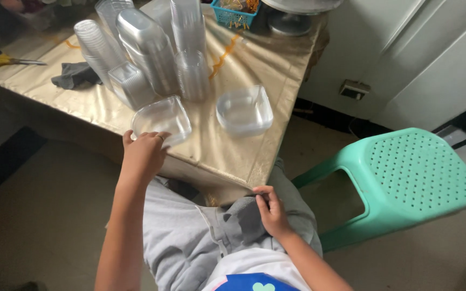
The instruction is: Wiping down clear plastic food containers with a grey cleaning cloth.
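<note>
Clear container stacks (152, 54) behind tub (162, 119)

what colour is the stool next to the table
The plastic stool is mint green with a dotted, perforated seat, seen clearly in the head view.

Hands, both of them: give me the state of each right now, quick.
Left hand: fingers curled on the near rim of a clear plastic container at the table edge.
Right hand: pinching the grey trousers, holding nothing else.
</note>
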